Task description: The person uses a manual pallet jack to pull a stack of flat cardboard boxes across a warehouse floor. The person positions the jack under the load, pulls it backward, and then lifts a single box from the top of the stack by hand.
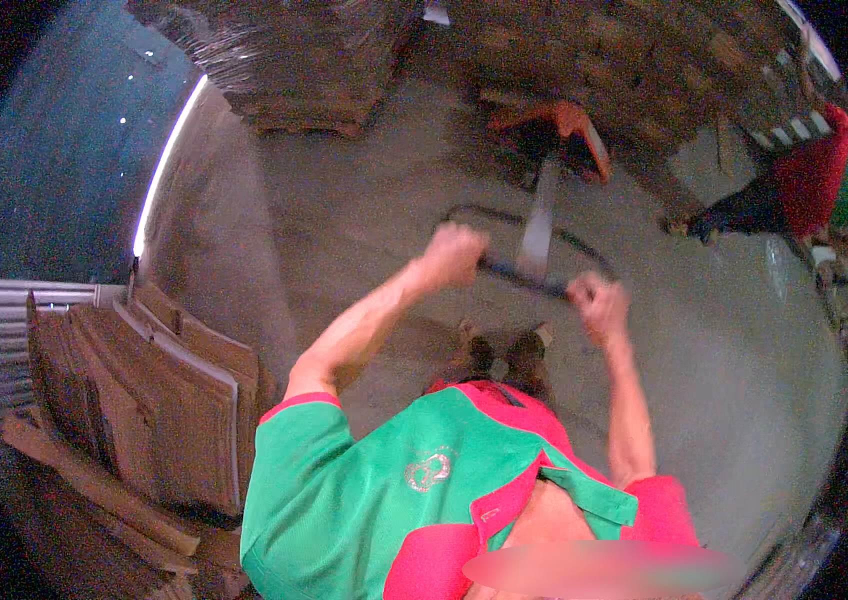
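Observation:
Both my hands are on the dark loop handle (527, 280) of a pallet jack, held out in front of my body. My left hand (454, 255) is closed around the left end of its near bar. Around the right end my right hand (600, 308) is wrapped, slightly blurred. From the handle a pale grey shaft (541, 215) runs away from me to the jack's orange base (574, 125). The base stands on the floor close to brown stacked material; its forks cannot be made out.
A film-wrapped brown stack (294, 60) stands far left, and brown stacked blocks (644, 50) fill the far side. Flat cardboard sheets (164, 430) lean at the near left, below a dark blue wall (74, 150). At the far right is another person (812, 175) in red and green.

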`<state>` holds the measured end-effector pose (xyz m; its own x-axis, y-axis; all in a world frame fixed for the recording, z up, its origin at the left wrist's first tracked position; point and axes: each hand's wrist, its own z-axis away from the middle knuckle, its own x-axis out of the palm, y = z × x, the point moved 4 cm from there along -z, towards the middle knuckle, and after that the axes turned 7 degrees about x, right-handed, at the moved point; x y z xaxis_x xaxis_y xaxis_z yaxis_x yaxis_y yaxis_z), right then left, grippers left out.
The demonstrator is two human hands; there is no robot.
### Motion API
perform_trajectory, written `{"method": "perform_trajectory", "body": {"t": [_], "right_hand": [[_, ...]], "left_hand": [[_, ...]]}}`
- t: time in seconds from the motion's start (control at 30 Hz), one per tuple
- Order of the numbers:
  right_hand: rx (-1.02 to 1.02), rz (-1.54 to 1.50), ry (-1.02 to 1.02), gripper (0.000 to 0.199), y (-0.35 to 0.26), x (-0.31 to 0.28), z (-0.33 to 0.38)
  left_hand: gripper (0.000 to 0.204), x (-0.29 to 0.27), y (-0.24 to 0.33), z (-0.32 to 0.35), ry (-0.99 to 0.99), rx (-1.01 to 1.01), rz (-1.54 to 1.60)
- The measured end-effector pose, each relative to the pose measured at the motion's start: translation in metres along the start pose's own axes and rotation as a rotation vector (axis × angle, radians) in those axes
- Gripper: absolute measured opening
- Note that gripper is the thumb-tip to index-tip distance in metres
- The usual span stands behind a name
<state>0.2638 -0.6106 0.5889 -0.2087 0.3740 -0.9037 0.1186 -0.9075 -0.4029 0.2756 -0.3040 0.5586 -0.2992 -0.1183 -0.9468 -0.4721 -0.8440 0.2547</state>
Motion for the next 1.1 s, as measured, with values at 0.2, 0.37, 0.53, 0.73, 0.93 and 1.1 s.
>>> {"method": "perform_trajectory", "body": {"t": [0.2,0.37,0.53,0.73,0.93,1.1], "right_hand": [[-0.064,-0.086,0.602,0.041,-0.01,-0.029,-0.026],[-0.062,0.039,0.163,0.049,0.003,0.134,0.103],[0.157,-0.053,-0.223,0.064,0.01,0.097,0.071],[-0.101,-0.123,0.541,0.049,-0.027,-0.072,-0.066],[0.08,0.038,0.362,0.054,-0.012,0.052,0.044],[0.003,0.023,-0.278,0.061,0.005,0.146,0.104]], "left_hand": [[0.018,-0.063,0.004,-0.017,0.466,-0.052,-0.069],[0.017,0.143,0.034,0.083,0.092,-0.129,-0.041],[0.017,0.12,0.011,0.055,-0.306,-0.028,0.031],[0.027,-0.117,-0.02,-0.049,0.411,-0.063,-0.129],[0.026,0.044,0.022,0.039,0.246,-0.209,-0.053],[0.02,0.175,0.024,0.086,-0.286,-0.103,-0.011]]}}
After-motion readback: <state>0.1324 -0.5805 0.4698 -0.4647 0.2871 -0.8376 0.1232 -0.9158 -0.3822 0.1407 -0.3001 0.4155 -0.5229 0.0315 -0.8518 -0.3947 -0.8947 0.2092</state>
